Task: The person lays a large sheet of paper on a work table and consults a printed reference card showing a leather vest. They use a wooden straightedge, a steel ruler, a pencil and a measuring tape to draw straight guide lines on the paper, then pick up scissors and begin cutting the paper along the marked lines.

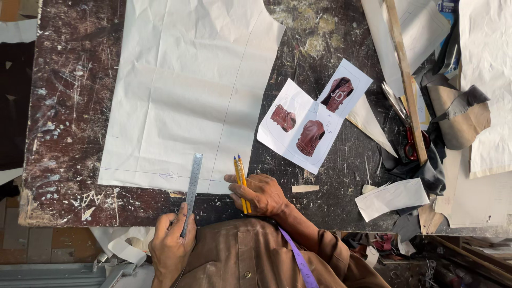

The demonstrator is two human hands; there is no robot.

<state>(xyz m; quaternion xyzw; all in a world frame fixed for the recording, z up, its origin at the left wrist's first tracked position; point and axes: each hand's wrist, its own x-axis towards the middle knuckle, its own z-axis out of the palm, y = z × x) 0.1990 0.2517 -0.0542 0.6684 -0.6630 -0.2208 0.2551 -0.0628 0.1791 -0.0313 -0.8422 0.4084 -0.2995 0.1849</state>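
The person stands at the near edge of a dark, scratched table (74,106) and looks straight down on it. The left hand (172,242) is closed around the lower end of a slim metal ruler (192,191), which runs up and slightly to the right so that its far end lies on the bottom edge of a large cream paper pattern (186,90). That pattern is spread flat over the middle of the table, with a faint drawn line running down it and a curved cut at its upper right. The right hand (258,193) rests on the table just beside the pattern's lower right corner, its fingers curled over two yellow pencils (241,181) whose tips point away from the person and reach just short of the paper's corner. A purple measuring tape (298,261) hangs over the person's brown shirt. To the right of the pattern, well apart from both hands, lies a white printed sheet (309,122) showing three dark red leather vests. Farther right, a pair of red-handled scissors (406,130) lies beside a long wooden stick (405,74), among loose paper offcuts, and scraps of tan and grey material (458,114).
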